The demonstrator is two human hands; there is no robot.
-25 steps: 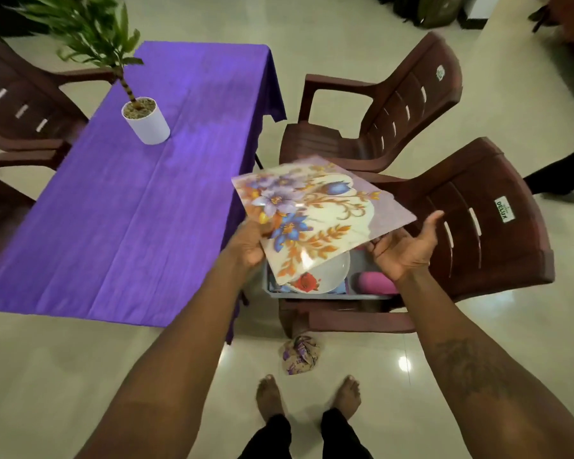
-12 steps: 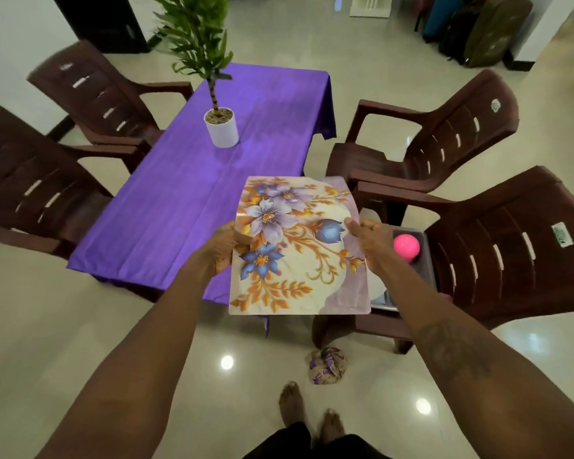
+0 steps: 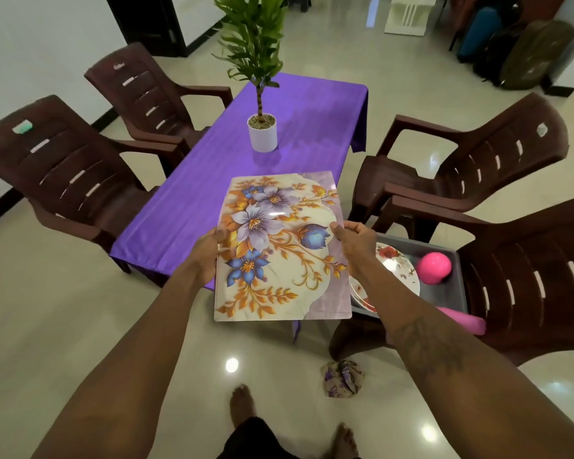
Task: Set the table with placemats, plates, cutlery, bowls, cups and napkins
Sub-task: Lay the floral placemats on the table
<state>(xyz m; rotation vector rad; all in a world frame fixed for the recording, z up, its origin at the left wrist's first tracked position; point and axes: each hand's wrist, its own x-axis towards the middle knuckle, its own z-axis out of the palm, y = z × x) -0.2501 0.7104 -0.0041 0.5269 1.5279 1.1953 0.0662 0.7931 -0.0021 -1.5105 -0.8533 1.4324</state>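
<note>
Placemat [image 3: 279,253], printed with purple, blue and orange flowers, is held between the two hands over the near end of the table [image 3: 193,207] with its purple cloth. The left hand [image 3: 209,251] grips the mat's left edge, thumb on top; the right hand [image 3: 353,241] pinches the right edge. Beyond the hands stands a potted plant [image 3: 262,132]. Just right of the right hand, a grey bin [image 3: 458,293] sits on a brown chair and holds a flowered plate [image 3: 395,263] and a pink round vessel [image 3: 433,267]. Left of the left hand, a chair back carries a greenish sticker [image 3: 22,127] (its lettering is too small to read).
</note>
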